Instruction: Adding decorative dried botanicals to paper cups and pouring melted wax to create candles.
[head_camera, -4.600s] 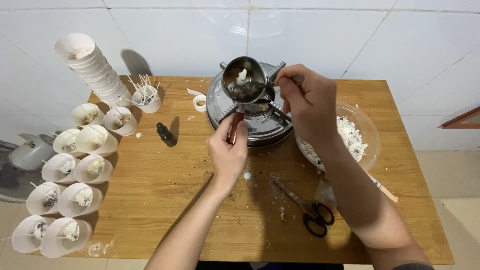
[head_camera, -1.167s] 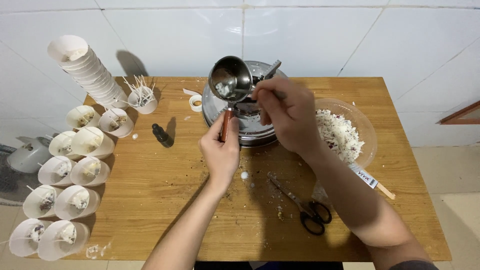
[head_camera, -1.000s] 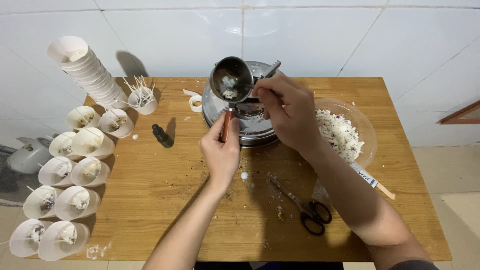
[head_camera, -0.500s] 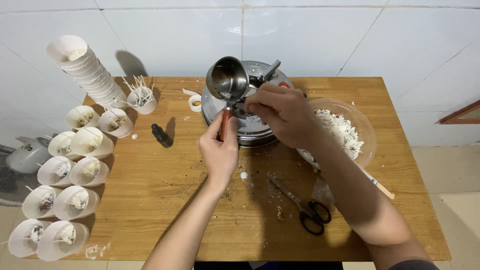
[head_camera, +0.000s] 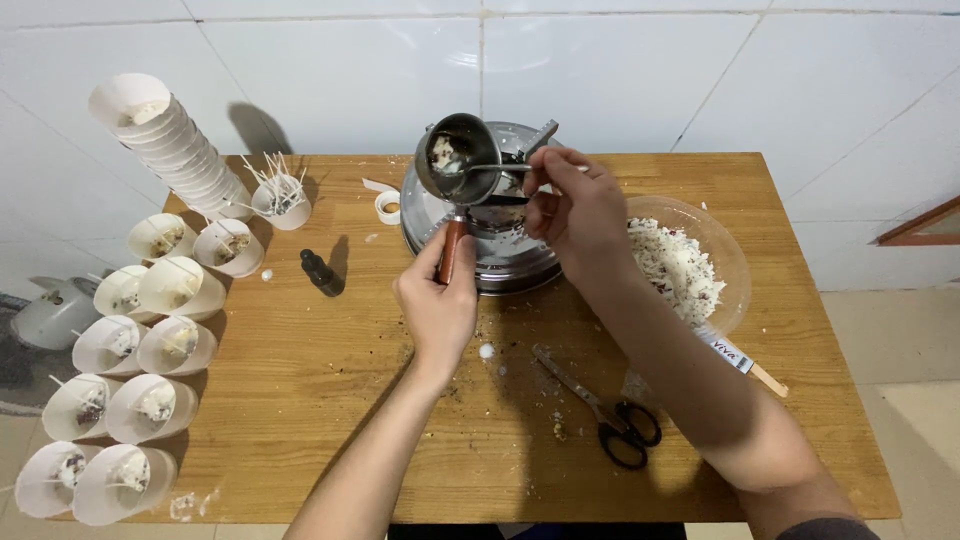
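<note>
My left hand (head_camera: 438, 300) grips the wooden handle of a small metal ladle pot (head_camera: 458, 170), holding it tilted above a round metal cooker (head_camera: 500, 255) at the back of the wooden table (head_camera: 300, 400). White lumps sit inside the pot. My right hand (head_camera: 575, 210) holds a metal spoon (head_camera: 490, 168) whose tip reaches into the pot. A clear glass bowl (head_camera: 725, 250) of white flakes stands just right of my right forearm.
Several white paper cups (head_camera: 150, 345) with white filling and sticks line the table's left edge, behind them a leaning stack of empty cups (head_camera: 165, 145) and a cup of sticks (head_camera: 280, 195). A small dark bottle (head_camera: 320, 272), tape roll (head_camera: 387, 207), scissors (head_camera: 605, 410) and a wooden-handled tool (head_camera: 745, 362) lie around.
The small pot has stayed above the cooker while it tilted and shifted slightly. My right hand has brought the spoon into the pot and keeps working inside it.
</note>
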